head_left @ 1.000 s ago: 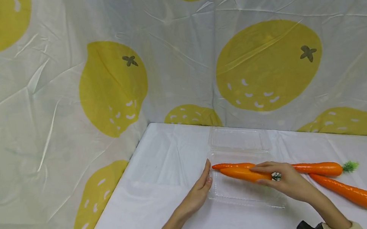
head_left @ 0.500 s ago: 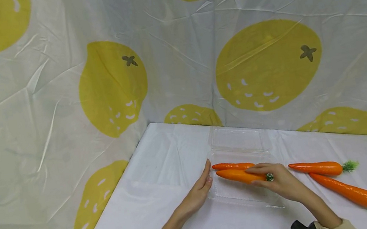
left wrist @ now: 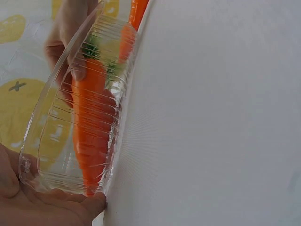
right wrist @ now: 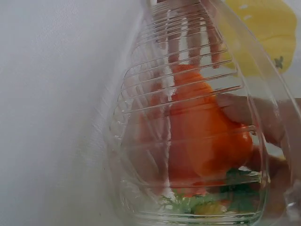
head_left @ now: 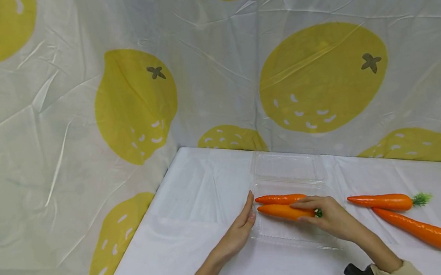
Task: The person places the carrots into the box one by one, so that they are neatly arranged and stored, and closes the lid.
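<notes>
My right hand [head_left: 329,219] grips an orange carrot [head_left: 282,212] by its thick end, thumb on the near side and fingers over the far side. The carrot lies lengthwise within a clear plastic clamshell box [head_left: 295,240], its tip toward the left wall. Just behind it in the box is a redder carrot [head_left: 275,200], its thick end hidden by my right hand. My left hand [head_left: 236,234] rests with straight fingers against the box's left end. Through the ribbed wall, the left wrist view shows the held carrot [left wrist: 89,117] with green leaves at its top.
The box's clear lid [head_left: 286,166] lies folded back toward the curtain. To the right on the white cloth are two more carrots, one pointing left [head_left: 381,202] and one slanting toward the front [head_left: 415,228]. A lemon-print curtain [head_left: 212,74] stands behind the table.
My right hand has moved left and slightly down with its carrot, bringing the tip close to the box's left wall. The left hand has stayed in place.
</notes>
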Demonstrator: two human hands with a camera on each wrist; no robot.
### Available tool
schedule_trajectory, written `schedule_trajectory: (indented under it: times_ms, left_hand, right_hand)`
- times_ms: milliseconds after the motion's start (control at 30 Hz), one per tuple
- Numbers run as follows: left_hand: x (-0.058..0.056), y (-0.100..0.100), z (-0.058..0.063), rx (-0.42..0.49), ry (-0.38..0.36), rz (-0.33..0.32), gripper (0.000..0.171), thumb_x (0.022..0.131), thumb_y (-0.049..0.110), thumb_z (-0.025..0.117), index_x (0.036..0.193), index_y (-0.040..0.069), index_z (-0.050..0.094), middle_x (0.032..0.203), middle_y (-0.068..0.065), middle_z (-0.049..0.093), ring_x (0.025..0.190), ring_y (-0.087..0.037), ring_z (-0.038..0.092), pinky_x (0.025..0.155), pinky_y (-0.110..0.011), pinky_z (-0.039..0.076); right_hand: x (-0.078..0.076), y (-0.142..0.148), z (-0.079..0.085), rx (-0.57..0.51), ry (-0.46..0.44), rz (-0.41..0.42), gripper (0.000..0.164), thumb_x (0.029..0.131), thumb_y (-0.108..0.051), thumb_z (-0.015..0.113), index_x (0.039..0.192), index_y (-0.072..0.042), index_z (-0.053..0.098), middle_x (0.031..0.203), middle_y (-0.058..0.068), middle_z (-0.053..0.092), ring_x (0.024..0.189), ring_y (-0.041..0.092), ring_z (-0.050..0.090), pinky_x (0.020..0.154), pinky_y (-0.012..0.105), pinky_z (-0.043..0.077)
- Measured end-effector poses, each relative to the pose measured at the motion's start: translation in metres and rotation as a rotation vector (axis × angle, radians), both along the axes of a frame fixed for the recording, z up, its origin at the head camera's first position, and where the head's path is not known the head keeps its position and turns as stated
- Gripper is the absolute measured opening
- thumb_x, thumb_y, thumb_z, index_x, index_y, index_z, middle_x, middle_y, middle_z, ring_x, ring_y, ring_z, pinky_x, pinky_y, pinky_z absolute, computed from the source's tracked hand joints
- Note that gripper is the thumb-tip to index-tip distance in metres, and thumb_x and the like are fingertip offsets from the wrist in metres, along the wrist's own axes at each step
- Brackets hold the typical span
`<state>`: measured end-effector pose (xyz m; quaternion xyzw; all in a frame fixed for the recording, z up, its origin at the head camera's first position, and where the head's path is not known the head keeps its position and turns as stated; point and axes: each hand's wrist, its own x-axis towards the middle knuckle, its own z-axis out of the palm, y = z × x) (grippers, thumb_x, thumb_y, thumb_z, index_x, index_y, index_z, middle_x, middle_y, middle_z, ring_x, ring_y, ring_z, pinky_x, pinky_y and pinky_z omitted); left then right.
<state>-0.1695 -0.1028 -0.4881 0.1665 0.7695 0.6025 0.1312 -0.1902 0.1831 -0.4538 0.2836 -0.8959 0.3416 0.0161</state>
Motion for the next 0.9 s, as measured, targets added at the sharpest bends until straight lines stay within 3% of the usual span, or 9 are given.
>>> schedule_trajectory:
  times_ms: [400, 700, 900]
  left_hand:
    - [0.000, 0.001, 0.001, 0.003, -0.008, -0.007, 0.061, 0.115, 0.020, 0.029, 0.168, 0.016, -0.002, 0.176, -0.006, -0.001, 0.163, -0.031, 0.002, 0.131, -0.055, 0.005]
    - [0.001, 0.000, 0.000, 0.013, -0.018, -0.009, 0.061, 0.115, 0.020, 0.028, 0.168, 0.017, -0.002, 0.176, -0.008, 0.000, 0.162, -0.034, 0.008, 0.130, -0.057, 0.009]
    - [0.001, 0.000, 0.000, 0.008, -0.018, -0.010, 0.061, 0.115, 0.021, 0.028, 0.168, 0.018, -0.003, 0.176, -0.007, 0.000, 0.162, -0.034, 0.009, 0.130, -0.057, 0.010]
  right_hand:
    - [-0.004, -0.001, -0.005, 0.034, 0.011, 0.004, 0.035, 0.087, -0.020, 0.084, 0.121, -0.015, 0.078, 0.120, 0.007, 0.078, 0.118, 0.037, 0.070, 0.100, 0.059, 0.054]
    - [-0.001, -0.008, -0.008, 0.055, 0.118, -0.020, 0.032, 0.084, -0.017, 0.086, 0.115, -0.014, 0.081, 0.112, -0.001, 0.073, 0.100, 0.023, 0.067, 0.087, 0.039, 0.059]
    - [-0.002, -0.010, -0.011, 0.034, 0.170, 0.002, 0.033, 0.082, -0.012, 0.087, 0.115, -0.012, 0.081, 0.111, 0.001, 0.073, 0.098, 0.023, 0.068, 0.085, 0.037, 0.060]
